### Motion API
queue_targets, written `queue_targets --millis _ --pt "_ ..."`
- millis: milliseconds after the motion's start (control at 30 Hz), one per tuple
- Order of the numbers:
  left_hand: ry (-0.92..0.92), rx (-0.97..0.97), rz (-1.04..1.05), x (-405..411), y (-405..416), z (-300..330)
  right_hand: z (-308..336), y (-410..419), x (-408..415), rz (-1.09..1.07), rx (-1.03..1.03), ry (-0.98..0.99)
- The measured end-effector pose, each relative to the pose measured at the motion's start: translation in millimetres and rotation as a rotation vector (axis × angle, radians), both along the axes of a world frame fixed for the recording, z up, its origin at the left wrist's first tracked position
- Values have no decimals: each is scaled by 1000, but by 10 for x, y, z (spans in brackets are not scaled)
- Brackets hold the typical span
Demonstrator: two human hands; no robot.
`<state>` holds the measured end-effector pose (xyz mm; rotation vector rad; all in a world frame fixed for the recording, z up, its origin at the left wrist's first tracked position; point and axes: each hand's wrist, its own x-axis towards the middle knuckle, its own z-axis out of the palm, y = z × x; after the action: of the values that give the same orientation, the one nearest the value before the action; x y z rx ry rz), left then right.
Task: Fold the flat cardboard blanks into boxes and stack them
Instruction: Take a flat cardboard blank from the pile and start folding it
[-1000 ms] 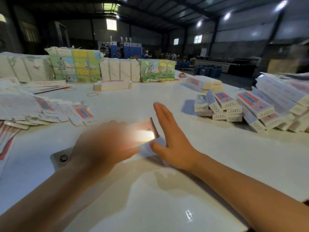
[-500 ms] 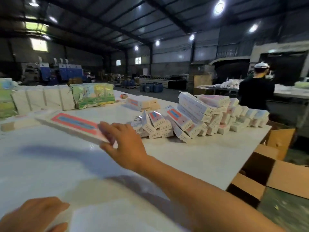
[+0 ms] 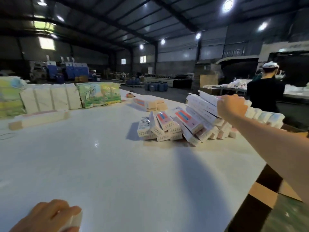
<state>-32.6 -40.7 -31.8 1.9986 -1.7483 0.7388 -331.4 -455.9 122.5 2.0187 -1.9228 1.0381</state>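
White table (image 3: pixel 103 164) w/ our two hands. R hand (image 3: pixel 232 107), arm outstretched, has fingers curled over a long white box (image 3: pixel 209 98) lying atop the heap of folded boxes (image 3: pixel 187 124) at far right edge. L hand (image 3: pixel 48 216), bottom left, rests on table, fingers bent round a small white piece (image 3: pixel 76 219); what it is, we can't tell. Wrapped bundles (image 3: pixel 98 94) line the far side. Person in black (image 3: pixel 265 92) stands beyond.
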Motion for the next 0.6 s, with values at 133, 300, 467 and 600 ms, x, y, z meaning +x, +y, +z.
queue_targets --millis 133,300,467,600 --pt "-7 -68 -71 -196 123 102 168 374 467 307 -178 -137" --pt "205 179 84 -387 269 241 -65 1527 1328 880 -230 -227" --pt "292 191 132 -343 267 156 -766 2606 1720 1307 -147 8" --pt "267 182 119 -372 278 164 -1234 2875 1826 1421 55 203"
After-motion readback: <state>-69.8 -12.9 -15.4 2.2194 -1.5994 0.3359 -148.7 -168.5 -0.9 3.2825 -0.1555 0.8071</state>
